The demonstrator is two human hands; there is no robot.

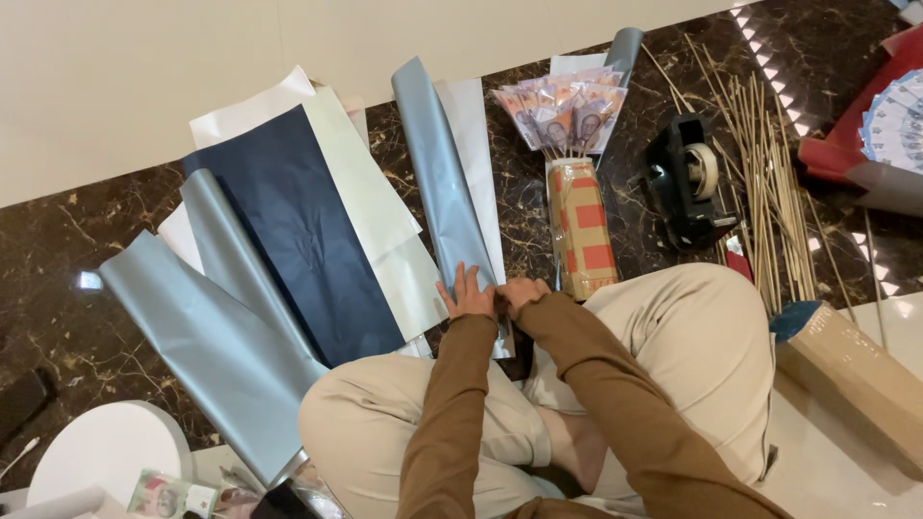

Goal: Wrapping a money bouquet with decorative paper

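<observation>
I sit cross-legged on a dark marble floor. My left hand (468,295) lies flat, fingers apart, on the near end of a long grey-blue paper sheet (437,173). My right hand (520,291) is curled beside it, pinching the same sheet's near edge. The sheet runs away from me over a white sheet (478,144). Just right of my hands stands a bundle wrapped in brown-and-red tape (582,226), with banknotes on sticks (562,106) fanned out at its far end.
Navy (303,231), pale green and grey-blue wrapping sheets (207,346) spread to the left. A black tape dispenser (687,183) and several bamboo skewers (769,183) lie right. A cardboard box (856,375) sits near my right knee, and a white round object (106,452) at lower left.
</observation>
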